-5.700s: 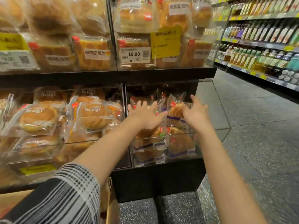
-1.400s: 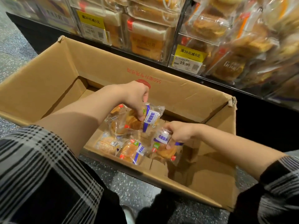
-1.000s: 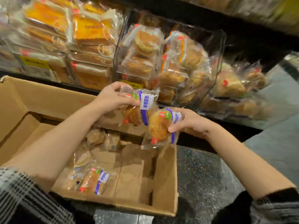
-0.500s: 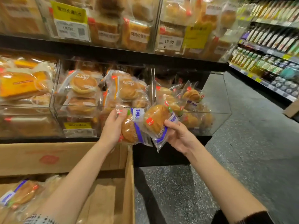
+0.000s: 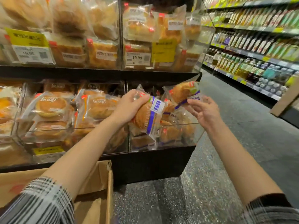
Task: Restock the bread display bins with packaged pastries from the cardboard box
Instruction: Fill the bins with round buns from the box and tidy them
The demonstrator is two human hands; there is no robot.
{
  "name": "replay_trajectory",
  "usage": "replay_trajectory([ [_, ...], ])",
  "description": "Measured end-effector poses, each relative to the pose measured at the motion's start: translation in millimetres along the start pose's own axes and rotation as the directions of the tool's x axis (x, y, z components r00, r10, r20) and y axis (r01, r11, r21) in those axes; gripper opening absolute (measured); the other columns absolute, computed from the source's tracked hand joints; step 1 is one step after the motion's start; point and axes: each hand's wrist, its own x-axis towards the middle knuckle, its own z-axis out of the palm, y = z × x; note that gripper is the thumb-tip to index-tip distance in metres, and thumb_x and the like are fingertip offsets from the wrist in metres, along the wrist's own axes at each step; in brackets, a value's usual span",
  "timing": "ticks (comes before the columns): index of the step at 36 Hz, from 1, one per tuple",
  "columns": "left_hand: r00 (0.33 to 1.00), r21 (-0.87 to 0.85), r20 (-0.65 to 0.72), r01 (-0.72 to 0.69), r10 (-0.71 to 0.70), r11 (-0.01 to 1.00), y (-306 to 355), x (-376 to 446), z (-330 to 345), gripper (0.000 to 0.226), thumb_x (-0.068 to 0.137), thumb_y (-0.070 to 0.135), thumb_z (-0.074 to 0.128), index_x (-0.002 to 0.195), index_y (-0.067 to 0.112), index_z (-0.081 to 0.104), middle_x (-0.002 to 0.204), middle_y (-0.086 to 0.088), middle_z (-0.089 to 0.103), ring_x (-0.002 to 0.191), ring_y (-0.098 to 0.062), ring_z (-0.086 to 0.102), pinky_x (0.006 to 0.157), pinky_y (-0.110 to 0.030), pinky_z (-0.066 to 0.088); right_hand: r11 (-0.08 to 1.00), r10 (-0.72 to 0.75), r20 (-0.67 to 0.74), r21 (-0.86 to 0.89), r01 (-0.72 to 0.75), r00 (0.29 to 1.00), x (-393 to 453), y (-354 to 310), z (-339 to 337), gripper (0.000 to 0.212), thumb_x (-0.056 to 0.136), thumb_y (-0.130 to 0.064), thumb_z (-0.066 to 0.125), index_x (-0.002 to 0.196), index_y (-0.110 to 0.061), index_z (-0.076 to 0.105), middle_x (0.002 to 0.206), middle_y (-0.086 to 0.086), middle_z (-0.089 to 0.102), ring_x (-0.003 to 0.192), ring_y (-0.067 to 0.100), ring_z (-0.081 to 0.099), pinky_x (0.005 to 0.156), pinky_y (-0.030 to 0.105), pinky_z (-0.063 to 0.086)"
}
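Head view. Since the frame half a second earlier, both hands have risen from below the bin's front wall to the level of its open top. The left hand (image 5: pixel 129 107) grips a packaged pastry (image 5: pixel 148 117) with a blue-striped label; its fingers curl round the upper edge of the wrapper, and the package hangs directly in front of the clear display bin (image 5: pixel 176 125), lower tier, right end. The right hand (image 5: pixel 204 111), at 3 o'clock from the left hand, pinches the label edge of a second pastry (image 5: pixel 183 92) between thumb and fingertips; the remaining fingers are spread. This package is raised and tilted, above the bin's contents at 12 o'clock from them.

Judgement: the transfer stage is complete and the placement stage is starting; both packages need only be lowered onto the stock inside the bin.

Compared with the frame about one and a half seconds earlier, the hands are no longer inside the cardboard box (image 5: pixel 103 183). Only its corner shows now, at 7 o'clock from the bin, on the floor against the black display base. Its contents are out of view.
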Motion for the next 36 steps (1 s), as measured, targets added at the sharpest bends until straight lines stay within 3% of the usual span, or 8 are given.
replay_trajectory([
  [5, 0.998, 0.118, 0.020, 0.050, -0.052, 0.992, 9.2, 11.8, -0.4, 0.022, 0.090, 0.042, 0.060, 0.097, 0.022, 0.060, 0.087, 0.009, 0.062, 0.083, -0.007, 0.059, 0.073, -0.027, 0.046, 0.896, 0.046, -0.007, -0.442, -0.045, 0.999, 21.5, 14.3, 6.0, 0.045, 0.066, 0.007, 0.081, 0.080, -0.011, 0.043, 0.093, 0.013, 0.058, 0.069, 0.016, 0.063, 0.058, 0.029, 0.059],
  [9, 0.997, 0.195, 0.029, 0.060, -0.067, 0.979, 11.9, 18.0, -5.8, 0.024, 0.090, 0.047, 0.058, 0.092, 0.024, 0.057, 0.088, 0.007, 0.060, 0.083, -0.007, 0.057, 0.067, -0.026, 0.041, 0.740, 0.071, 0.016, -0.671, -0.042, 0.997, 39.0, 32.7, 11.7, 0.041, 0.069, -0.020, 0.086, 0.095, -0.007, 0.057, 0.088, 0.006, 0.063, 0.075, 0.013, 0.061, 0.056, 0.022, 0.048],
  [11, 0.995, 0.216, 0.030, 0.081, -0.090, 0.973, 13.8, 20.8, -8.1, 0.029, 0.090, 0.048, 0.057, 0.100, 0.021, 0.056, 0.091, 0.006, 0.059, 0.080, -0.004, 0.056, 0.060, -0.022, 0.039, 0.554, 0.045, 0.019, -0.832, -0.009, 0.999, 49.7, 41.0, 12.9, 0.035, 0.070, -0.033, 0.084, 0.089, -0.013, 0.062, 0.087, 0.002, 0.066, 0.078, 0.013, 0.061, 0.069, 0.026, 0.048],
  [14, 0.995, 0.234, 0.030, 0.080, -0.090, 0.969, 15.6, 25.8, -11.4, 0.037, 0.088, 0.049, 0.058, 0.109, 0.019, 0.057, 0.099, 0.001, 0.061, 0.086, -0.010, 0.058, 0.059, -0.024, 0.042, 0.056, -0.062, 0.039, -0.998, 0.043, 0.997, 59.3, 48.4, 12.2, 0.038, 0.073, -0.048, 0.077, 0.095, -0.020, 0.062, 0.094, 0.001, 0.065, 0.098, 0.020, 0.058, 0.097, 0.037, 0.035],
  [18, 0.997, 0.287, 0.063, 0.020, -0.040, 0.958, 17.7, 34.1, -12.6, 0.033, 0.086, 0.048, 0.062, 0.107, 0.024, 0.058, 0.102, 0.001, 0.063, 0.090, -0.012, 0.061, 0.066, -0.024, 0.046, -0.097, -0.037, 0.079, -0.992, 0.076, 0.996, 65.1, 50.1, 10.5, 0.040, 0.081, -0.046, 0.071, 0.105, -0.017, 0.059, 0.105, 0.003, 0.065, 0.112, 0.024, 0.056, 0.106, 0.042, 0.030],
  [25, 0.983, 0.318, 0.163, -0.135, 0.086, 0.938, 34.1, 57.9, 7.4, 0.034, 0.080, 0.052, 0.067, 0.104, 0.027, 0.061, 0.101, 0.006, 0.066, 0.093, -0.009, 0.062, 0.075, -0.023, 0.051, 0.113, -0.055, 0.136, -0.984, 0.141, 0.989, 62.5, 36.5, 4.9, 0.066, 0.061, -0.057, 0.082, 0.107, -0.019, 0.054, 0.100, 0.000, 0.063, 0.100, 0.022, 0.060, 0.090, 0.039, 0.048],
  [32, 0.933, 0.314, 0.311, -0.279, 0.179, 0.908, 57.1, 79.8, 53.2, 0.025, 0.076, 0.047, 0.074, 0.092, 0.039, 0.057, 0.093, 0.007, 0.066, 0.090, -0.013, 0.063, 0.079, -0.033, 0.053, 0.366, -0.009, 0.211, -0.909, 0.199, 0.977, 65.1, 15.3, -1.1, 0.025, 0.076, -0.020, 0.081, 0.086, -0.011, 0.060, 0.087, 0.017, 0.069, 0.078, 0.032, 0.069, 0.070, 0.042, 0.058],
  [36, 0.891, 0.342, 0.395, -0.368, 0.223, 0.864, 61.0, 83.5, 81.5, 0.034, 0.072, 0.049, 0.077, 0.096, 0.039, 0.056, 0.093, 0.008, 0.065, 0.090, -0.016, 0.062, 0.085, -0.043, 0.052, 0.566, 0.137, 0.161, -0.823, 0.056, 0.978, 65.2, 6.2, -14.8, 0.022, 0.084, 0.000, 0.069, 0.104, 0.006, 0.062, 0.094, 0.019, 0.065, 0.075, 0.019, 0.059, 0.049, 0.009, 0.047],
])
